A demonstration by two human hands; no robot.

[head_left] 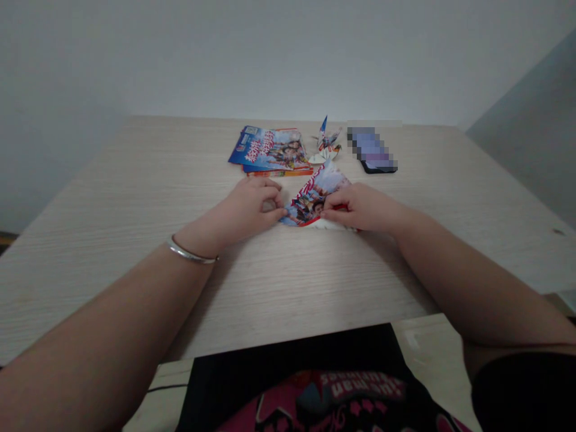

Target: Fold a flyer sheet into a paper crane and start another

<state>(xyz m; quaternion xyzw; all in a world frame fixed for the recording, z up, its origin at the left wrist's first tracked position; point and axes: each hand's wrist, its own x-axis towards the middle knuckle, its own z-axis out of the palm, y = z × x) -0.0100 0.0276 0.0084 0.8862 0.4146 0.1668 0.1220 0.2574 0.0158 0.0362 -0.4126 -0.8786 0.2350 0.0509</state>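
Note:
A printed sheet of paper (306, 195), folded into a pointed shape with a white underside showing at the front, lies on the table between my hands. My left hand (256, 205), with a silver bangle at its wrist, has thumb and curled fingers closed at the sheet's left corner. On the other side, my right hand (360, 207) pinches the sheet near its middle right, where a red edge shows. Just behind the sheet stands a folded paper crane (324, 141) with a blue tip.
Behind my left hand is a stack of printed leaflets (270, 150), blue with white lettering. A phone (375, 153), partly blurred out, lies at the back right. The pale wooden table (135, 174) meets a wall at its far edge.

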